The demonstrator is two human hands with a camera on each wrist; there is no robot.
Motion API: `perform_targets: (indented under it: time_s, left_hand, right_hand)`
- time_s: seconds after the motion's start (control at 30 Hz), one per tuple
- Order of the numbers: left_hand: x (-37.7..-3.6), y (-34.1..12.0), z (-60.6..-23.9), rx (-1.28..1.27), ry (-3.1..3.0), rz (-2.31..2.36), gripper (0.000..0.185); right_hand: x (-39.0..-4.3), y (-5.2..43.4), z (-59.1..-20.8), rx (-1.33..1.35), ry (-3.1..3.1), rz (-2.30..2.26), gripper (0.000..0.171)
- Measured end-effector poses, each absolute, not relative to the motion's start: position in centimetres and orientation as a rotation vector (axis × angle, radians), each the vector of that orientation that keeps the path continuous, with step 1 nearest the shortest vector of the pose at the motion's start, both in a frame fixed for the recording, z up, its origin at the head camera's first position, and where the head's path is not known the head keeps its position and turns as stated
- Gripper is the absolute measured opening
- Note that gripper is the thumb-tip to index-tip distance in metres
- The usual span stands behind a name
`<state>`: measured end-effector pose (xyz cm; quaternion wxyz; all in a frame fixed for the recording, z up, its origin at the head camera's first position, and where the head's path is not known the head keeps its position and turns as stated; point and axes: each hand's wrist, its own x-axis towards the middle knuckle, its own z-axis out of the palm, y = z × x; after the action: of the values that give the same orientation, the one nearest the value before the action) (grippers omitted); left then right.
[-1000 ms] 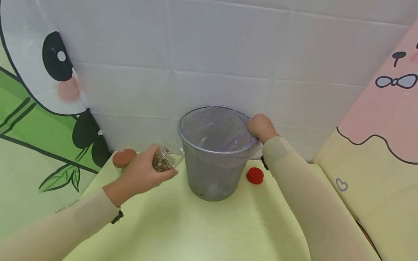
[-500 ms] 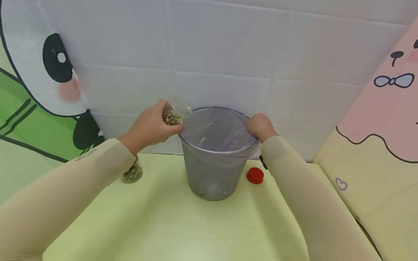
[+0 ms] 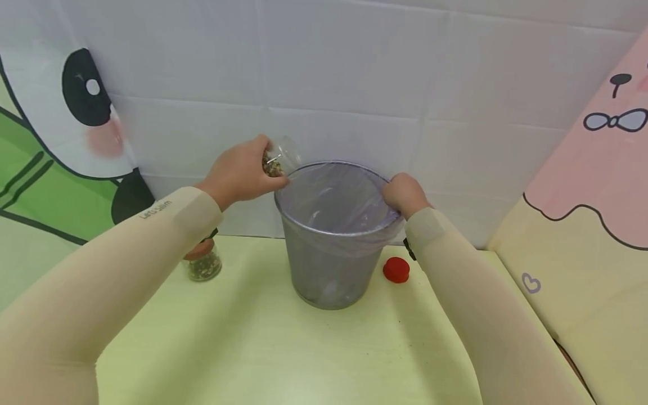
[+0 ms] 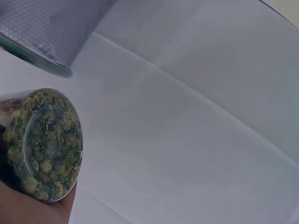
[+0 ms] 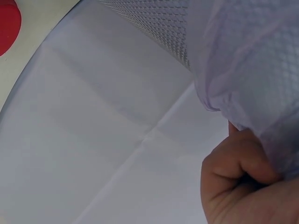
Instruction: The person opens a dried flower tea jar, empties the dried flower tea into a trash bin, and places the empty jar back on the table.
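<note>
head view: the left hand (image 3: 242, 171) grips a small glass jar (image 3: 277, 158) of greenish dried bits, tipped on its side with its open mouth just over the far left rim of the mesh bin (image 3: 331, 233). the right hand (image 3: 404, 194) is clenched on the bin's right rim, pinching the pale purple liner bag (image 3: 334, 197) against the metal edge. the bin stands on the yellow-green table (image 3: 283, 349), close to the white cloth backdrop (image 3: 324, 84).

from the left wrist, the jar's base (image 4: 44, 142) shows packed with green and yellow bits, resting against the palm, with the bin wall above it. from the right wrist, curled fingers (image 5: 236, 170) bunch the liner below the mesh.

a red cap (image 3: 396, 270) lies on the table just right of the bin. a second jar (image 3: 204, 263) with similar contents stands left of the bin, partly behind the left sleeve.
</note>
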<state>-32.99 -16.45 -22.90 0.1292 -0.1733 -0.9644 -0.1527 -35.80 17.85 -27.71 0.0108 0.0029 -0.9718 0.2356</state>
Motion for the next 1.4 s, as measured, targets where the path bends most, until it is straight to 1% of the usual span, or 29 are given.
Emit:
perform_targets:
  time_s: [0.23,0.4,0.57,0.67,1.0,1.17,1.3,1.4]
  left_hand:
    - [-34.4,-17.1,-22.3,-0.535,-2.801,-0.233,0.058]
    - [-35.5,-16.9,-21.7,-0.560,-2.801,-0.148,0.060]
    - [-36.2,-16.6,-21.4,-0.615,-2.768,-0.056,0.047]
    - [-36.4,-16.3,-21.2,-0.664,-2.738,-0.004,0.043]
    - [-36.1,-15.1,-21.2,-0.930,-2.574,0.310,0.055]
    - [-36.3,-14.7,-21.6,-1.002,-2.504,0.402,0.055]
    - [-36.1,-14.5,-21.5,-1.042,-2.460,0.498,0.062]
    - [-35.8,-14.5,-21.2,-1.085,-2.421,0.567,0.064]
  right_hand:
    - [-35.7,17.6,-27.4,0.013,-3.054,0.715,0.025]
    - [-35.7,17.7,-27.4,0.007,-3.054,0.698,0.024]
    - [-35.7,17.8,-27.7,-0.001,-3.051,0.683,0.023]
    - [-35.6,17.8,-27.8,-0.005,-3.042,0.690,0.025]
    - [-35.3,17.7,-27.7,0.002,-3.022,0.659,0.024]
    - [-35.4,17.7,-27.8,-0.004,-3.030,0.661,0.024]
    - [-35.5,17.6,-27.8,-0.007,-3.030,0.662,0.025]
    - [-35.3,17.6,-27.7,-0.005,-3.038,0.662,0.026]
